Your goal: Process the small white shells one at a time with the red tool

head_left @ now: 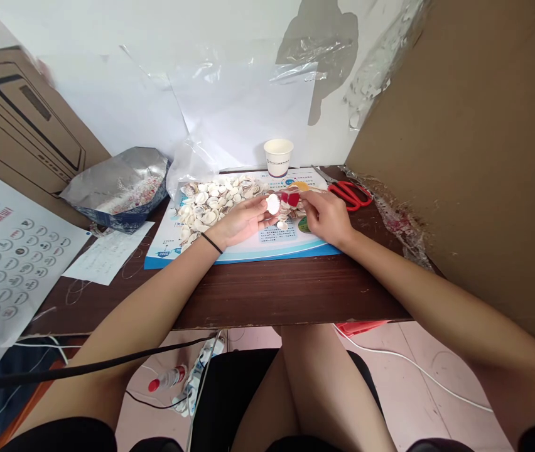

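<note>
Two grips above the printed mat's (277, 233) far edge: left hand (242, 221) pinching a white shell (272, 204) clear of the heap of shells (213, 204), right hand (326, 216) apparently closed on red pieces (291, 199).

light: bright, even | glare: plastic sheet (243, 107) | edges: bent | focus: hands (242, 221) (326, 216) sharp

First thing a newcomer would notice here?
A heap of small white seashells on a printed poster, mid-desk on the dark wooden desk, catches the eye first. Right of it, the left hand holds a white shell up near the right hand, which is at small red pieces. Red-handled scissors lie farther right.
</note>
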Motion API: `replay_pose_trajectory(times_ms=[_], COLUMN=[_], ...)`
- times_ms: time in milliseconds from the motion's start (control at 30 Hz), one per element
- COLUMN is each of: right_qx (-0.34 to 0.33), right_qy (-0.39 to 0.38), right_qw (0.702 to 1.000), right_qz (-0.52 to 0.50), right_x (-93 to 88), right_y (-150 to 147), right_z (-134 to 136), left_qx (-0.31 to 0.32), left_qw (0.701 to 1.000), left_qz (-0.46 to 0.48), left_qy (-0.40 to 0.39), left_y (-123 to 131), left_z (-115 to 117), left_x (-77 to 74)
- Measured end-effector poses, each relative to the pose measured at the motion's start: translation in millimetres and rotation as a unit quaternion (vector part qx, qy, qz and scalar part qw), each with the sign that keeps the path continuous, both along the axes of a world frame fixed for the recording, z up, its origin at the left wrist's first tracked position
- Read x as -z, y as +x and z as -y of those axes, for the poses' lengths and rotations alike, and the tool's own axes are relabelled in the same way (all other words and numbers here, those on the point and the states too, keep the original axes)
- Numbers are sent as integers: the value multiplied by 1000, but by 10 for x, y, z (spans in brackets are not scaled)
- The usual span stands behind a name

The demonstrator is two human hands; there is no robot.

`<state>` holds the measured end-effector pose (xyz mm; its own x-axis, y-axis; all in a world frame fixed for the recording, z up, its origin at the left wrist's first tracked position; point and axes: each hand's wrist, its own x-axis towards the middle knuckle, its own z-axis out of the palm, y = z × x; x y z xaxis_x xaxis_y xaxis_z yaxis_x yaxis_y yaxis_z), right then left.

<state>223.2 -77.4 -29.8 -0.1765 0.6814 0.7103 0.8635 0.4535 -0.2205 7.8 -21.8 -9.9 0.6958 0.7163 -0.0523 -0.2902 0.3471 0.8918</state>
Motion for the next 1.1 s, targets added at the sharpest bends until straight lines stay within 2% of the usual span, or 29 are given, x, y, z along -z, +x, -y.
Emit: replay_pose_trajectory(times_ms=[167, 367, 567, 733, 900, 1100], right_qx=[-44, 5, -59, 7, -62, 1], right_qy=[-3, -30, -58, -25, -34, -41], right_qw=[999, 999, 997, 999, 997, 999], right_qz=[11, -35, 7, -33, 0, -19], right_x=[6, 29, 9, 16, 11, 21], right_y=[-37, -31, -57, -27, -65, -72], right_z=[8, -17, 11, -13, 2, -7], left_qx=[7, -3, 9, 20, 19, 30], left_qw=[1000, 1000, 1000, 1000, 1000, 999], left_qz=[2, 7, 1, 0, -1, -8], left_qy=[-4, -17, -2, 2, -5, 7], left_y=[5, 7, 2, -4, -3, -13], left_z=[-4, -11, -19, -25, -41, -69], left_x=[6, 8, 26, 18, 30, 59])
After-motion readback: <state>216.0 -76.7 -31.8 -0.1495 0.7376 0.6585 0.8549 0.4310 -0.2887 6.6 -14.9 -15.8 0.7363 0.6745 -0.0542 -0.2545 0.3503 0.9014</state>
